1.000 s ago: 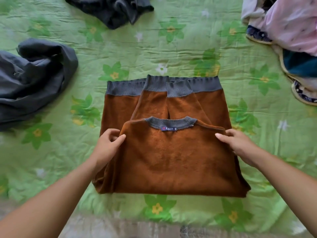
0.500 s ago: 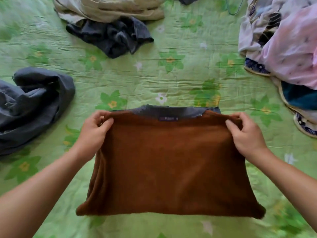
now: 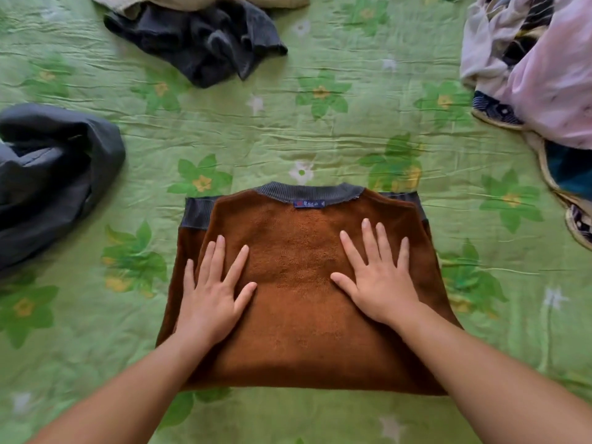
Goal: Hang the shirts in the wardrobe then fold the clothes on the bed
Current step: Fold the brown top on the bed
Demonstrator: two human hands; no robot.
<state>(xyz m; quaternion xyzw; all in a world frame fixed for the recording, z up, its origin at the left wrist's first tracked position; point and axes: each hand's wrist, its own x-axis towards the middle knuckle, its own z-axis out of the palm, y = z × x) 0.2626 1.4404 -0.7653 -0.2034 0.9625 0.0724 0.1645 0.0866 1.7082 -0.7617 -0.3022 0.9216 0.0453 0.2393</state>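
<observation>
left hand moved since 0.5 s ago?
Yes. The left hand drew back toward the person, away from the flower print beyond the brown sweater, from corner grip to flat press.

Blue neck label (image 3: 309, 204) on brown sweater (image 3: 298, 293): lettering too small to read.

Two bare forearms (image 3: 128, 389), uncovered from frame edge to wrist, ending in left hand (image 3: 211, 302) and right hand (image 3: 382, 290), five fingers (image 3: 369, 243) each, nails short, rounded and plain.
</observation>
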